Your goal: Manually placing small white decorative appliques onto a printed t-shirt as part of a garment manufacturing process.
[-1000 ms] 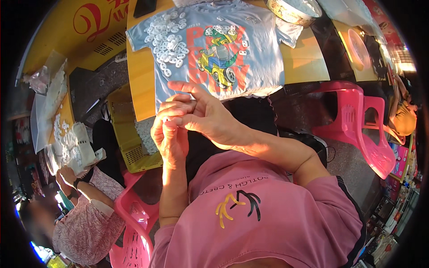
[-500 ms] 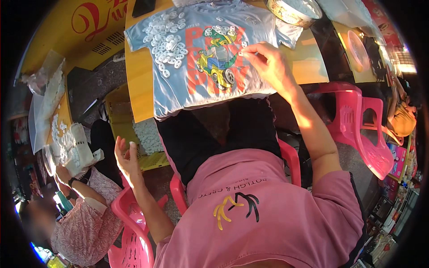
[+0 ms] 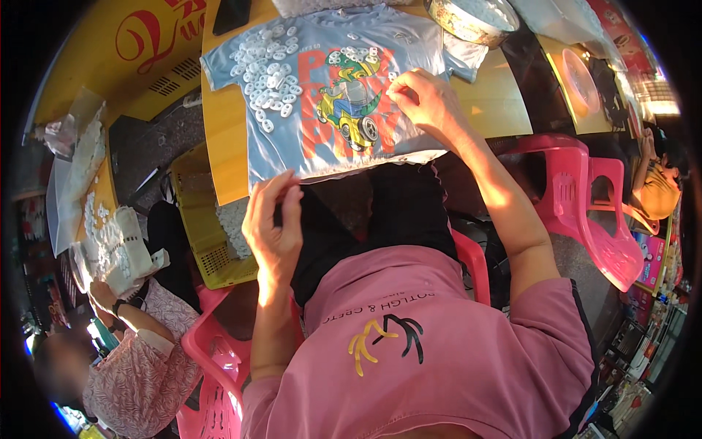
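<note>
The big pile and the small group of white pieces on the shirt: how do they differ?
Amount: the big pile has far more pieces than the small group.
Place: the big pile lies mostly left of the print, while the small group lies on its upper part.
Nearness: the small group is closer to the right hand than the big pile is.
Both consist of small white pieces resting on the shirt.

On the table (image 3: 219, 139), a shirt (image 3: 281, 152). On the shirt's left side, lots of bits (image 3: 272, 79); in the middle, some more. Behind, to the right, a bowl (image 3: 461, 28). Down left, a crate (image 3: 191, 212). Far right, a chair (image 3: 561, 164).
</note>
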`<state>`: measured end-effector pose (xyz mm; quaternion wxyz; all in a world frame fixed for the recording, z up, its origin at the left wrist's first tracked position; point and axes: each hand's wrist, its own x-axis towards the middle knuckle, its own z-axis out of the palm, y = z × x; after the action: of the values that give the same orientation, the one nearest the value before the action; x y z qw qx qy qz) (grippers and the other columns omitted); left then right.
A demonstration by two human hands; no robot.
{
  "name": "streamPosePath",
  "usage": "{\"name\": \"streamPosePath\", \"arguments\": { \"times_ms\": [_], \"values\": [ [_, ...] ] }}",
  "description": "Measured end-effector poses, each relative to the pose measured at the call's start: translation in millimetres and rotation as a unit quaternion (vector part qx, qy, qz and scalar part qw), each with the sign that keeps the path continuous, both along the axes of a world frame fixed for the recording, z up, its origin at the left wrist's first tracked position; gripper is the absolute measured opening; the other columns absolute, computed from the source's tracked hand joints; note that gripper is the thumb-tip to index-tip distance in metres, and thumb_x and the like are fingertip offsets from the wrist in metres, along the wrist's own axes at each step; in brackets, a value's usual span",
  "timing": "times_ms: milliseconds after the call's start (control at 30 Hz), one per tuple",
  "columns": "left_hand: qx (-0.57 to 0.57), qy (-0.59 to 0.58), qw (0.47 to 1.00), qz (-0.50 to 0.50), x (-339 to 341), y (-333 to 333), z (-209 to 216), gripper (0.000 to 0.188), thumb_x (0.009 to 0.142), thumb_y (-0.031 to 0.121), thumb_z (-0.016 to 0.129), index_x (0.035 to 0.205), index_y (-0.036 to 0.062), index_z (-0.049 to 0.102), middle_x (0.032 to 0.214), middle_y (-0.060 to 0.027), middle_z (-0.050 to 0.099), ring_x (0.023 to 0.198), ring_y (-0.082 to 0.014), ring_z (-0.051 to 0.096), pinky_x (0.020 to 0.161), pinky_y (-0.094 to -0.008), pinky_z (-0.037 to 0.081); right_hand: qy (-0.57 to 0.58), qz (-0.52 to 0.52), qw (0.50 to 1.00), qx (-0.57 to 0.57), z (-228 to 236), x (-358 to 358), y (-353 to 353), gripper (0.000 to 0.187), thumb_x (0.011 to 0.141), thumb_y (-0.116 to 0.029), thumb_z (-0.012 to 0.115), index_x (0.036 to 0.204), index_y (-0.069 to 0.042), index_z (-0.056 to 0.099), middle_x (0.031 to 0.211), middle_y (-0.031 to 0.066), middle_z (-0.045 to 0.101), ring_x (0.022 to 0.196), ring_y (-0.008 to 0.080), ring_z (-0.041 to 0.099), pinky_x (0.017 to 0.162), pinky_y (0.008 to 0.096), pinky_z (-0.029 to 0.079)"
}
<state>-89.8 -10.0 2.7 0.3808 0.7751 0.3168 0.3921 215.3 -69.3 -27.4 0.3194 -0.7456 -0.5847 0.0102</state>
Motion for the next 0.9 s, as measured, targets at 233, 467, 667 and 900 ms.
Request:
{"name": "streamPosePath", "arguments": {
  "times_ms": [233, 467, 667, 900],
  "values": [
    [-0.232, -0.084, 0.964, -0.104, 78.7, 6.7, 8.5, 0.018, 0.091, 0.005, 0.060, 0.108, -0.0016, 0.064, 0.089, -0.0093, 0.068, 0.076, -0.0126, 0.064, 0.069, -0.0249, 0.051, 0.394, 0.030, 0.918, 0.032, 31.4, -31.7, -16.5, 0.016, 0.091, -0.013, 0.064, 0.102, 0.000, 0.065, 0.086, -0.0004, 0.065, 0.070, 0.0039, 0.053, 0.063, 0.0211, 0.044],
    [-0.338, -0.161, 0.916, -0.146, 106.5, -1.1, 8.1, 0.015, 0.093, 0.009, 0.062, 0.102, -0.0029, 0.064, 0.088, -0.0078, 0.068, 0.076, -0.0117, 0.065, 0.072, -0.0240, 0.052, 0.271, 0.083, 0.956, 0.081, 54.6, -56.2, -31.4, 0.011, 0.089, -0.003, 0.064, 0.097, 0.004, 0.066, 0.090, 0.0046, 0.068, 0.083, 0.0095, 0.064, 0.071, 0.0230, 0.053],
    [-0.350, -0.193, 0.910, -0.108, 90.9, 1.1, -4.0, 0.014, 0.093, 0.007, 0.060, 0.100, -0.0039, 0.062, 0.088, -0.0098, 0.068, 0.074, -0.0140, 0.065, 0.071, -0.0263, 0.054, 0.301, 0.071, 0.948, 0.077, 39.0, -38.8, -26.2, 0.011, 0.089, -0.002, 0.064, 0.098, 0.003, 0.066, 0.094, 0.0073, 0.069, 0.082, 0.0103, 0.064, 0.072, 0.0233, 0.051],
    [-0.375, -0.218, 0.898, -0.077, 64.9, 9.1, -17.9, 0.014, 0.093, 0.007, 0.060, 0.101, -0.0048, 0.059, 0.090, -0.0152, 0.068, 0.071, -0.0171, 0.066, 0.066, -0.0293, 0.055, -0.010, 0.079, 0.997, 0.006, 25.0, -21.6, -18.1, 0.011, 0.083, -0.006, 0.069, 0.093, -0.003, 0.066, 0.086, 0.0072, 0.063, 0.074, 0.0255, 0.066, 0.064, 0.0316, 0.051]
  ]
}}
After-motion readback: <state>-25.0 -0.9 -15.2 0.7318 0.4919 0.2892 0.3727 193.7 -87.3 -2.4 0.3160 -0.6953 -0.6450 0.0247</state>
